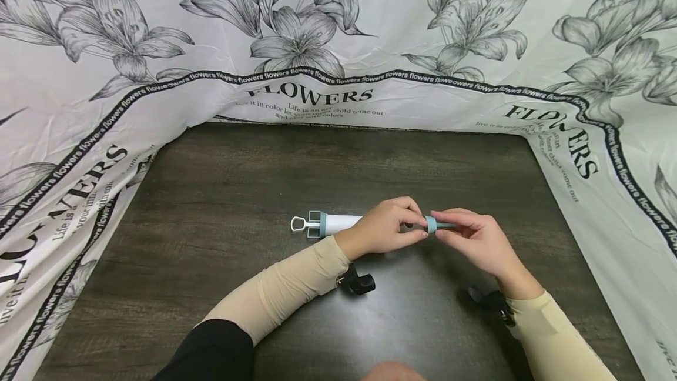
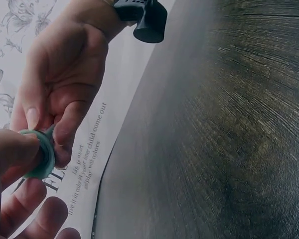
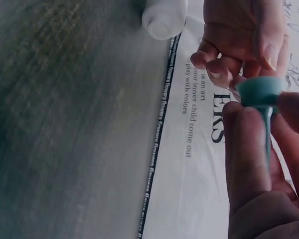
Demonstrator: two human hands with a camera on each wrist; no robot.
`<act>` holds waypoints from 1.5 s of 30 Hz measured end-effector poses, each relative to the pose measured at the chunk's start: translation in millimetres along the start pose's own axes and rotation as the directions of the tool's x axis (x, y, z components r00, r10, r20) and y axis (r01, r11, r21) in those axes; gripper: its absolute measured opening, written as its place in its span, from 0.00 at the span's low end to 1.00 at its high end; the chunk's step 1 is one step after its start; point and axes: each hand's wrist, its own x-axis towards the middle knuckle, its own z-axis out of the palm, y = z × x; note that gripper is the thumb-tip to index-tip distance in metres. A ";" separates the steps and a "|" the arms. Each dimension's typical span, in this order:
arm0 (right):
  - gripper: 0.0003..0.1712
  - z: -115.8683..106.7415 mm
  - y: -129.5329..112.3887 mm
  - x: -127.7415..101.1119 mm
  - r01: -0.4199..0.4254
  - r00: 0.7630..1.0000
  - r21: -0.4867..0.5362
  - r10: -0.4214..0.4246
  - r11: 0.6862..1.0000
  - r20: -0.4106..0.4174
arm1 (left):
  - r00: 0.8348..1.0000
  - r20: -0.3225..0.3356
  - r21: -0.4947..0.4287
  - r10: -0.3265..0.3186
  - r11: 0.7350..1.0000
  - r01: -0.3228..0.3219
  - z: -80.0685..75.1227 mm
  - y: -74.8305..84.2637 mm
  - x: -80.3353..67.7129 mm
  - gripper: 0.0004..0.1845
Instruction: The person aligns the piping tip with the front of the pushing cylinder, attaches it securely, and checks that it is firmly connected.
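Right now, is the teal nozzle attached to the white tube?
No, the right wrist view shows the white tube apart from the teal nozzle.

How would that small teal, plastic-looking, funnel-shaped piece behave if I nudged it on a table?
The teal funnel-shaped piece would probably roll in a curve, given its round, wide end and thin stem. It looks light, small enough for the right hand to pinch. The straight stem suggests stiffness.

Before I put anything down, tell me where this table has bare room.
Bare tabletop lies between the white tube and the floral sheet, both behind the tube and left of it. The middle is crowded: tube, left hand, teal nozzle, right hand.
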 end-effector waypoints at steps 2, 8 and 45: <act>0.19 -1.6 1.5 0.4 -0.008 1.000 -0.003 0.008 1.000 0.012 | 1.000 -0.003 0.006 -0.001 1.000 0.001 -1.1 -0.4 -0.6 0.08; 0.16 -3.6 -14.5 1.6 -0.033 0.999 -0.053 0.035 0.998 0.024 | 1.000 -0.008 -0.007 0.019 1.000 -0.019 -3.3 0.0 -0.7 0.06; 0.10 -8.3 23.6 10.9 -0.129 0.988 -0.211 0.107 0.969 -0.112 | 0.933 0.127 0.246 -0.338 0.922 0.300 -106.5 -48.0 -100.5 0.34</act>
